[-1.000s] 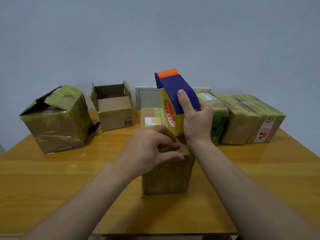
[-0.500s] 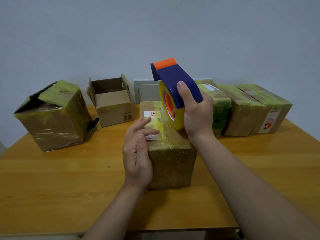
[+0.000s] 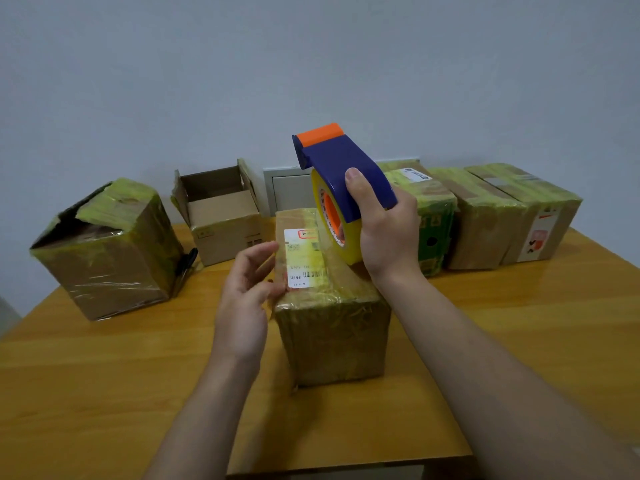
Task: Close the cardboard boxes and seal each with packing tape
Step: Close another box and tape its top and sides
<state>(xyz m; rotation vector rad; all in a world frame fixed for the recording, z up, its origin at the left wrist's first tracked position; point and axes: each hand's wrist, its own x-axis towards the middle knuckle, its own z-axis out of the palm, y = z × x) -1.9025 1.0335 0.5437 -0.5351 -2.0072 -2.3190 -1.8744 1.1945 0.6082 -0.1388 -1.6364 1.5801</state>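
One wide-angle camera, worn on the person's head, looks forward and down across the table [image 3: 104, 375] from its near edge, facing the grey wall [image 3: 311, 64] beyond the far edge. It sits close to the work: both forearms run in from the bottom of the frame. The left hand [image 3: 242, 299] and the right hand [image 3: 388, 233], which grips the tape dispenser [image 3: 339, 161], land near the centre, with the table filling the lower half.
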